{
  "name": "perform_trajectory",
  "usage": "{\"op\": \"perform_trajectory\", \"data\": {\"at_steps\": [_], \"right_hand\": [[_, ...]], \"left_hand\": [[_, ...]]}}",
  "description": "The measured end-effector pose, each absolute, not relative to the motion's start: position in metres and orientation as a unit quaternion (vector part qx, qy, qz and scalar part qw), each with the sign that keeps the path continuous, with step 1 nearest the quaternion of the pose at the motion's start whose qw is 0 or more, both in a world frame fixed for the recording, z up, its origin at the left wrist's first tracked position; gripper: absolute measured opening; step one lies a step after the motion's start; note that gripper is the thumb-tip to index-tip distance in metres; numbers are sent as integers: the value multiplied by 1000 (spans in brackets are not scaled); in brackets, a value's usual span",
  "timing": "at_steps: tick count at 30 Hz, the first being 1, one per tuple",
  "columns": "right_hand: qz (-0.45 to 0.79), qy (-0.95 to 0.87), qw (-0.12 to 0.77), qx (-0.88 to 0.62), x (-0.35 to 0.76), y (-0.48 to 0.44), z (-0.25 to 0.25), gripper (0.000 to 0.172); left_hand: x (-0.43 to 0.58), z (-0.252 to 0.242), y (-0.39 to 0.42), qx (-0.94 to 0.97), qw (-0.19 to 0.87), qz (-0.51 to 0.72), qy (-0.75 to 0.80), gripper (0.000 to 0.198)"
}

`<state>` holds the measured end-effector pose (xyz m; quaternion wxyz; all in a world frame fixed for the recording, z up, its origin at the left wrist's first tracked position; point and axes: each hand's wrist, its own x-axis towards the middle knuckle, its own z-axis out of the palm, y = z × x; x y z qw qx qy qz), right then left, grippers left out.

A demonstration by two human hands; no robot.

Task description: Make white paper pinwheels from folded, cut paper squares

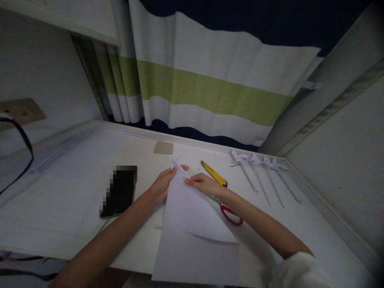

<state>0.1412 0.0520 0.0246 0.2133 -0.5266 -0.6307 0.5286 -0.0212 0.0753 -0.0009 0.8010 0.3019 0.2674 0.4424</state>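
Both hands hold a white sheet of paper [192, 216] with one corner folded over diagonally, its lower end reaching past the table's front edge. My left hand [165, 182] grips the pointed top end, thumb on the front and fingers behind. Along the slanted folded edge, my right hand [205, 184] pinches the paper between thumb and fingers. Red-handled scissors [231, 215] lie under my right forearm, their blades partly hidden by the paper. Just beyond the right hand is a yellow utility knife [214, 173].
Several white paper pinwheels on sticks [261, 176] lie at the back right. A black phone [120, 192] rests left of my left forearm. A beige card [163, 148] lies near the back edge, before a striped curtain [210, 84]. Paper sheets [60, 154] lie at far left.
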Motion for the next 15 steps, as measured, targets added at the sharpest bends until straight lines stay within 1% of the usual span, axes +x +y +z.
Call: {"op": "perform_trajectory", "data": {"at_steps": [3,6,15], "right_hand": [[518,-626,245,-529,126,69,24,41],[520,-619,252,-532,124,71,22,41],[568,-580,208,-546,162,26,-1,48]], "left_hand": [[-21,-4,76,305,807,434,260,21],[-19,-8,77,299,803,444,263,22],[-30,-7,88,281,772,492,290,18]]}}
